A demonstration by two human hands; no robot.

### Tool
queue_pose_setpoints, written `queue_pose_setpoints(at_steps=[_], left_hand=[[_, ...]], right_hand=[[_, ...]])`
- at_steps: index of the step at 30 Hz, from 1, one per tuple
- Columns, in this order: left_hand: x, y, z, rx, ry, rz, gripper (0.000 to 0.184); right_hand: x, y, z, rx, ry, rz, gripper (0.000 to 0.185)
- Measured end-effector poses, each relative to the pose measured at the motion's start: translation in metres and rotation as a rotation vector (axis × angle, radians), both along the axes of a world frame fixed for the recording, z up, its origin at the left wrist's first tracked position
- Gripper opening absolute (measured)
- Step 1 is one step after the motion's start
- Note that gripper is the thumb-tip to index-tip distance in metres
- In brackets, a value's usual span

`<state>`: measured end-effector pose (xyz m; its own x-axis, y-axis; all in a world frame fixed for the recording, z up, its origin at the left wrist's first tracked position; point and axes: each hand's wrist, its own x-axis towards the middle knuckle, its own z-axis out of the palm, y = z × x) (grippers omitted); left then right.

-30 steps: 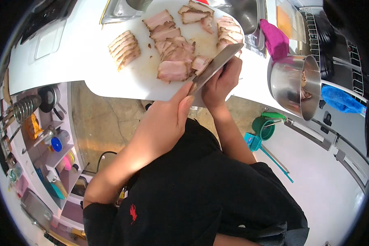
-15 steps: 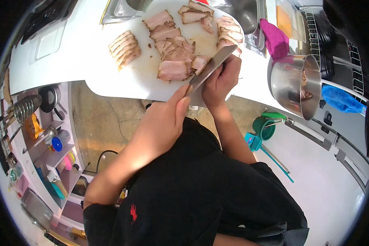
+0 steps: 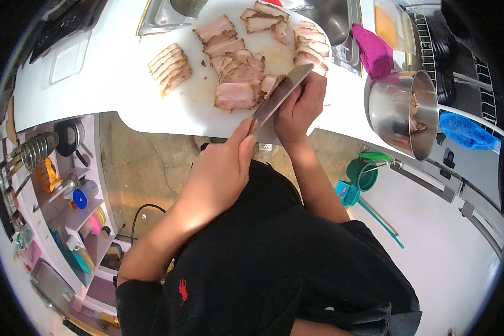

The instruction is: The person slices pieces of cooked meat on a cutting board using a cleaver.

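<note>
The white worktop (image 3: 39, 106) carries a white cutting board (image 3: 168, 119), which juts past the front edge; glare washes out part of its left side. Near the worktop's front edge, to the board's right, stands a steel pot (image 3: 389, 106) with brown pieces inside.

The sliced meat (image 3: 232, 67) is spread over the board: pale pink within, browned at the rims, the slices overlapping. A long, uneven row runs from the far edge down the middle, its nearest slice broad and flat. A neat fanned stack (image 3: 169, 70) lies toward the left edge, another row (image 3: 311, 45) along the right edge, and a loose group (image 3: 265, 22) by the far edge.

The left hand (image 3: 221, 162) is closed firmly round the handle of a knife (image 3: 283, 92), its blade slanting toward the right edge. The right hand (image 3: 302, 109) is curled just beside the blade, its fingertips hidden; whether it grips anything cannot be told. One small piece (image 3: 270, 84) sits against the middle row, beside the blade.
</note>
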<state>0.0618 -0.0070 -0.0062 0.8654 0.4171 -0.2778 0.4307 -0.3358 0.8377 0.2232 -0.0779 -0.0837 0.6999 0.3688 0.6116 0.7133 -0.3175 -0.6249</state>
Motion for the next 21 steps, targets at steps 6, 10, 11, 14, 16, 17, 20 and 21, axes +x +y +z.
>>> queue_pose_setpoints(at_steps=[6,10,11,14,16,17,20,21], left_hand=[[0.026,0.003,0.004,-0.01,0.016,-0.004,0.037],[0.001,-0.007,0.006,0.012,0.073,0.021,0.036],[-0.004,-0.008,0.007,0.014,0.101,0.027,0.036],[0.006,-0.01,0.007,0.076,0.079,0.039,0.037],[0.027,-0.001,-0.001,0.106,0.034,-0.032,0.038],[0.034,0.002,-0.002,0.124,0.007,-0.067,0.038],[0.031,0.006,0.005,0.077,0.03,-0.097,0.041],[0.024,0.004,0.007,0.056,0.067,-0.055,0.041]], right_hand=[[-0.001,0.0,0.001,-0.007,-0.021,0.004,0.009],[0.0,0.001,-0.001,-0.002,-0.011,0.007,0.009],[0.001,0.0,-0.001,0.001,-0.008,0.012,0.009],[0.0,0.0,0.002,0.001,-0.009,0.029,0.009],[-0.001,0.0,-0.001,0.017,0.002,0.018,0.009],[0.0,0.0,-0.002,0.027,0.002,0.012,0.009],[0.0,0.0,-0.002,0.019,0.005,0.005,0.008],[0.0,0.0,-0.001,0.021,0.016,0.007,0.008]])
